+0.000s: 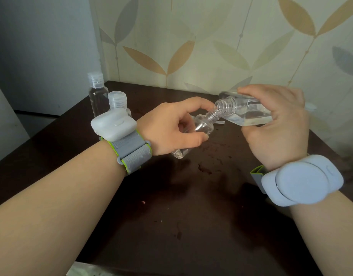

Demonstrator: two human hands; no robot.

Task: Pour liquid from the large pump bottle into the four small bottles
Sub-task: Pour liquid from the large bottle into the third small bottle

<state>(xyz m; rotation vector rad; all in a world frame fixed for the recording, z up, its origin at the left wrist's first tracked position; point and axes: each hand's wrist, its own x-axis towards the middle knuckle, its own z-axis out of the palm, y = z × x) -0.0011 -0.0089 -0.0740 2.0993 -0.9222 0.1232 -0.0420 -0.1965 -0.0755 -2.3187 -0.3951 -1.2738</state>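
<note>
My right hand (279,124) grips the large clear bottle (245,111), which lies tipped to the left with its pump off and its threaded mouth open. That mouth sits right above the neck of a small clear bottle (199,128). My left hand (171,126) holds this small bottle tilted, fingers and thumb curled round its body, with a little clear liquid at its bottom end. Two more small bottles stand capped at the back left: a tall one (97,94) and a shorter one (117,101), partly hidden behind my left wrist.
The dark wooden table (181,206) has wet drops and smears below the bottles. A patterned wall stands close behind. A thin white part (279,122), perhaps the pump tube, pokes out behind the small bottle. Both wrists carry strapped white devices.
</note>
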